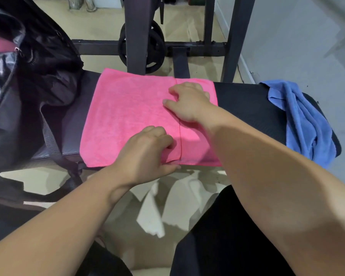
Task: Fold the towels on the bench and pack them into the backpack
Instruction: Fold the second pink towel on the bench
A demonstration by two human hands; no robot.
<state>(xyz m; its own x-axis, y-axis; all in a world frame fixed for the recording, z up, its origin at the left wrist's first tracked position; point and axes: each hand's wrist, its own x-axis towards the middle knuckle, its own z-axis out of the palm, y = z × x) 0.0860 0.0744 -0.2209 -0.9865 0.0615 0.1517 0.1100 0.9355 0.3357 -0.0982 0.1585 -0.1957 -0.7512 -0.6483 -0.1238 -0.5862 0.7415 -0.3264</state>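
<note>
Head view: hands (147, 150) (187, 102) grip fuzzy (terry-like) pink towel (126, 114).

Home gym, padded bench (247, 104), weight plate (155, 49) (on rack), steel rack (136, 32)

Two towels lie on the one bench (247, 100): one pink towel (127, 116) under both hands, and one blue towel (303, 120) right of the right hand (187, 102). Two hands show, the left hand (145, 150) being the nearer. One backpack (38, 76) stands left of the left hand. Beyond the hands, weight plates (155, 48) overlap, so their count is unclear.
</note>
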